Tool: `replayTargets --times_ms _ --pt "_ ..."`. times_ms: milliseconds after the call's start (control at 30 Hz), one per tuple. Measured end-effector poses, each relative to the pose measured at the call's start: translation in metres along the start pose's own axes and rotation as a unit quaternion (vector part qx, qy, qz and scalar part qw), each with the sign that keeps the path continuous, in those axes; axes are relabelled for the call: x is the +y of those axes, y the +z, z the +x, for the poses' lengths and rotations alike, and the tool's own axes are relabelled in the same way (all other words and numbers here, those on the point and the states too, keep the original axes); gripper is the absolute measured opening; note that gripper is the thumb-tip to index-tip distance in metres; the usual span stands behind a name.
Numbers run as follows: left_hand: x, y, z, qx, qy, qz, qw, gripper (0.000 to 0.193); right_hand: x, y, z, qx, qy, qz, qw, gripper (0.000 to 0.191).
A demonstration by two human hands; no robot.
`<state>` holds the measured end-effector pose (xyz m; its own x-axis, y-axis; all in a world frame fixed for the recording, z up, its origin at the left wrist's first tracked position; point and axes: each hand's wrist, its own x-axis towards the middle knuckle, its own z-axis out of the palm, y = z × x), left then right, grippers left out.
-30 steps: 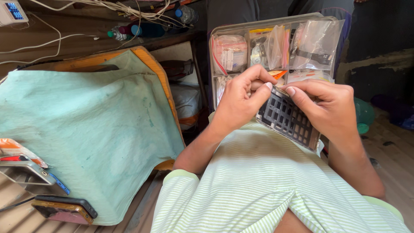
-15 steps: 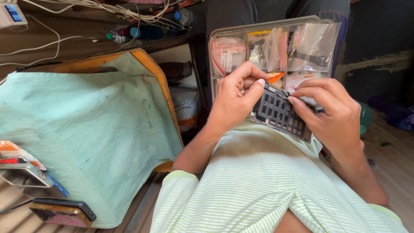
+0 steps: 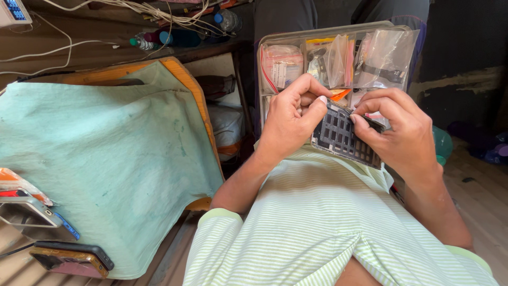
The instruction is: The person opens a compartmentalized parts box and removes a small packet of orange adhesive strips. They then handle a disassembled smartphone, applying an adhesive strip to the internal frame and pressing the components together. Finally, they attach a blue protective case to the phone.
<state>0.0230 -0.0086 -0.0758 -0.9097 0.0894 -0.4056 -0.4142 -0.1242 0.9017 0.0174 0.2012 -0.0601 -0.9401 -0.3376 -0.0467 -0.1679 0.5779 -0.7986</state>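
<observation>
Both hands have drawn closer together again since half a second ago, and the right thumb now sits on the top edge of the dark grid panel (image 3: pixel 341 136) rather than lower on its side. That panel, a flat black piece full of small rectangular holes, is tilted against the person's chest, just above the green-and-white striped shirt (image 3: pixel 317 228). Left hand (image 3: pixel 291 124) grips the panel's left end, fingers curled in and the thumb pressed against its upper corner. Right hand (image 3: pixel 402 132) holds the right end, thumb and forefinger pinched tight on the top rim; what sits between those fingertips is too small to make out. Right behind the panel stands a clear plastic organiser box (image 3: pixel 275 45), its compartments stuffed with small clear bags (image 3: pixel 383 55) and little parts, with an orange scrap poking out just above the panel. Off to the left, a pale green cloth (image 3: pixel 100 159) is draped over a wooden board. Two phones (image 3: pixel 71 259) lie near the bottom left corner. Up top, white cables (image 3: pixel 159 10) and a few bottles (image 3: pixel 159 38) clutter the dark counter (image 3: pixel 79 53).
</observation>
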Motion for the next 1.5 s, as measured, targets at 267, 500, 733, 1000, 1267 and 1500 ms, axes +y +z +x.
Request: replayTargets --times_ms 267,500,733,1000,1267,1500 --pt "-0.004 0.001 0.0 0.015 -0.016 -0.028 0.999 0.008 -0.001 0.0 -0.002 -0.013 0.012 -0.021 1.0 0.016" --pt "0.003 0.001 0.001 0.021 0.019 0.005 1.0 0.007 0.001 0.004 0.009 -0.005 -0.003 0.034 0.999 0.016" --pt "0.003 0.003 0.001 0.028 0.011 0.04 0.999 0.008 0.004 0.009 0.009 0.026 -0.09 -0.053 0.994 0.022" --pt "-0.002 0.004 0.002 0.014 0.002 0.021 1.0 0.008 0.002 0.012 0.012 0.024 -0.095 -0.057 0.994 0.023" --pt "-0.001 0.005 0.004 0.01 0.009 0.015 1.0 0.009 -0.003 0.01 0.014 0.006 -0.093 -0.066 0.993 0.02" --pt "0.001 0.003 0.004 0.011 0.012 0.024 1.0 0.008 -0.01 0.013 0.016 0.017 -0.02 0.015 1.0 0.017"
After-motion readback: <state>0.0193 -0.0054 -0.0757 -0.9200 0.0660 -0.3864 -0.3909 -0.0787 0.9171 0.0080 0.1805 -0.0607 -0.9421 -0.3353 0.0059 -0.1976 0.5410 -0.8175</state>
